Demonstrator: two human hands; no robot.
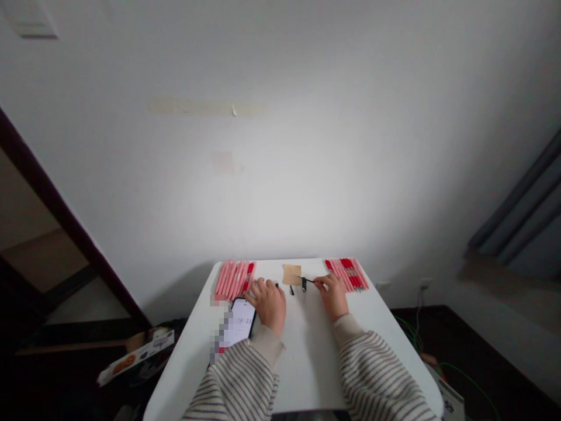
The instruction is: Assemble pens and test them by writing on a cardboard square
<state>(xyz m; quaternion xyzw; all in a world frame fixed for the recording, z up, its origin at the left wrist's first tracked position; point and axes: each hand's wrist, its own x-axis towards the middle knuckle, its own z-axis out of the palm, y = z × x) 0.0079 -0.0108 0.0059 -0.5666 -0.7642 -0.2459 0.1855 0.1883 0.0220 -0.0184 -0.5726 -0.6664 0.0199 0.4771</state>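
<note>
My right hand (333,297) pinches a thin black stick (310,281) between thumb and fingertips, its tip pointing left over the table. Just beneath that tip lies a small black piece (304,285), and a second short black piece (292,290) rests to its left. Behind them is a square tan paper (291,273). My left hand (270,304) is held palm down with fingers apart, beside a row of pink pens (232,279) and above the phone's top corner. A dark bit shows by its thumb side, too small to name.
On the white table (307,362) a phone (239,321) with a lit screen lies at the left. Another row of pink and red pens (348,275) sits at the back right. A pale wall (298,193) rises behind the table. Green cables (409,330) run along the floor to the right.
</note>
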